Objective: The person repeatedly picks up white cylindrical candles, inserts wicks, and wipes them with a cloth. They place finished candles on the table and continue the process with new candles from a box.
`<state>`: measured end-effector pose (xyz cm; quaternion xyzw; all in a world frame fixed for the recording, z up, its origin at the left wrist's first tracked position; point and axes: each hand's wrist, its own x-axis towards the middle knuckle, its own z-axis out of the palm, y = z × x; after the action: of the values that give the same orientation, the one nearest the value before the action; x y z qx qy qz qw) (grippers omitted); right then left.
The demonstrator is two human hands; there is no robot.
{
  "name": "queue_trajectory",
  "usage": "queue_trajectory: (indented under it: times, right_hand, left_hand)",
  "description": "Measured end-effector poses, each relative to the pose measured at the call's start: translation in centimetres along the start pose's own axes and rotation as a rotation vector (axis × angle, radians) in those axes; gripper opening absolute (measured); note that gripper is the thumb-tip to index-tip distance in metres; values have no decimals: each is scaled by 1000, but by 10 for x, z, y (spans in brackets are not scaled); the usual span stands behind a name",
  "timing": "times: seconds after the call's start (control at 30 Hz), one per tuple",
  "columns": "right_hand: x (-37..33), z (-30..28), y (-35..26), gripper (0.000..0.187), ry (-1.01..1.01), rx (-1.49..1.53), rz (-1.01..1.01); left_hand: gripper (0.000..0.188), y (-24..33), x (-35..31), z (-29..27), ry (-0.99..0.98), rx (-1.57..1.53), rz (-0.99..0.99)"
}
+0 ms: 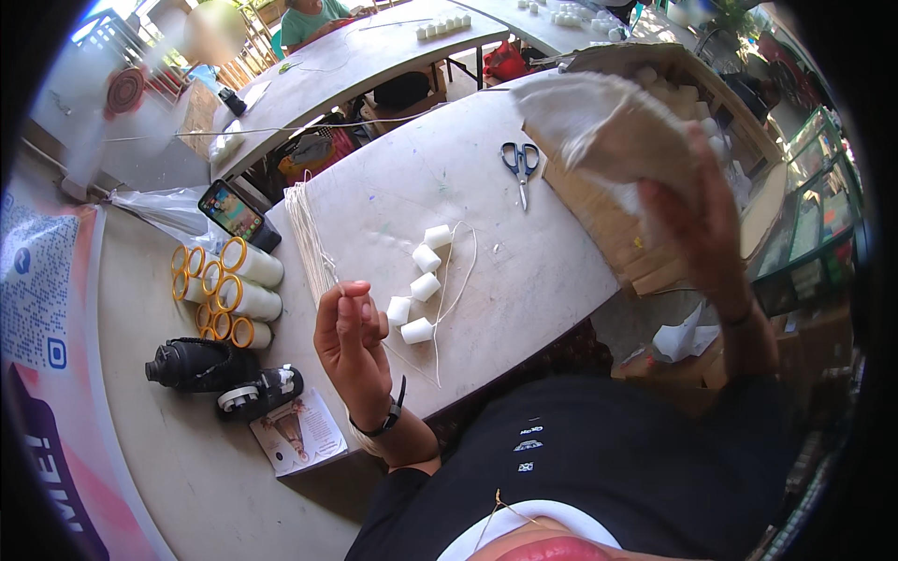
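My left hand (351,337) is raised over the near left part of the table, thumb and fingers closed in a pinch. A thin white cord (412,367) runs up to it from beside a row of small white cylinders (426,286). Behind the hand, a bundle of pale cords (304,224) lies along the table's left edge. My right hand (702,220), smeared by motion, is lifted at the right and closed on a pale, beige-and-white cloth (622,126). The cloth hangs over a cardboard box (599,220) and hides part of it.
Blue-handled scissors (520,172) lie on the table (505,309). At left are a phone (232,213), white rolls with yellow rims (245,297), a black bottle (196,365) and a leaflet (297,435). Another person (313,23) sits at a far table (374,56) holding more white cylinders.
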<state>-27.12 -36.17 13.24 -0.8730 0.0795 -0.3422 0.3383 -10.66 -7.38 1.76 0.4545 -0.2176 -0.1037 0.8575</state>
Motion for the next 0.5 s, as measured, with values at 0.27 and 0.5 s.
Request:
queue_trajectory:
  times: [0.27,0.5]
  right_hand:
    - [-42,169,11,29,-404,464,55]
    - [-50,194,21,31,-524,640,12]
  left_hand:
    - [32,-14,-30,6,53,731,116]
    - [40,-43,-30,-18,94,748,67]
